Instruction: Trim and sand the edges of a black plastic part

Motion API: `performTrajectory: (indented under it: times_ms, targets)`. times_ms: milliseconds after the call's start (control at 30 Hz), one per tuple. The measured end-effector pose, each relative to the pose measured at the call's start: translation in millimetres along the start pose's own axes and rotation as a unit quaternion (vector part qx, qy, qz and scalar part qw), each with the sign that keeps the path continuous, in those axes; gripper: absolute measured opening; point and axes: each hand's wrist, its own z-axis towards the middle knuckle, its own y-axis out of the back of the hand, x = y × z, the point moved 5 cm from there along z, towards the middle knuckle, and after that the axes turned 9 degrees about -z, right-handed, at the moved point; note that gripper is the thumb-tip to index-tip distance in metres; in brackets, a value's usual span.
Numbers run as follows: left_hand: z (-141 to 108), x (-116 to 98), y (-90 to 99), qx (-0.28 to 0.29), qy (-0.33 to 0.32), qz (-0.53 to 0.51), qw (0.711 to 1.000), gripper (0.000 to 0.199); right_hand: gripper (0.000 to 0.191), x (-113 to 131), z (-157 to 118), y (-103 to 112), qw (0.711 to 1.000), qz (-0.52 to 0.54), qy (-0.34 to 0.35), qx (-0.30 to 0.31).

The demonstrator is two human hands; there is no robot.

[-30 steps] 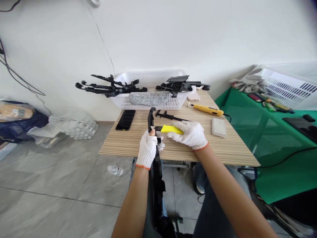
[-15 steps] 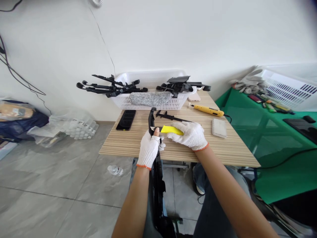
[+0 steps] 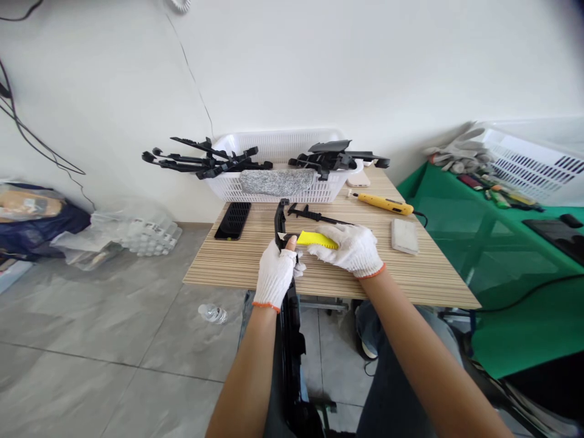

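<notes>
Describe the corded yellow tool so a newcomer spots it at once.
On the striped wooden table, look right of the white basket holding black parts. The slim yellow tool lies there, beyond the pale square block. Unlike the brighter yellow cutter in the right hand, it has a black cord.

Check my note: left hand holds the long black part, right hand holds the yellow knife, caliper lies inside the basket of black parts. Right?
Wrong on the caliper: the head view shows it on the table, in front of the basket. The left hand does hold the long black part, the right hand the yellow knife.
</notes>
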Motion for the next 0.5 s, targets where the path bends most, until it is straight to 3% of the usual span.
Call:
performTrajectory:
  times_ms: [500]
  targets:
    - [-1.4, -2.8, 0.2, -0.011, -0.008, 0.01, 1.0, 0.029, 0.069, -0.3, 0.4, -1.4, 1.0, 0.01, -0.005, 0.014]
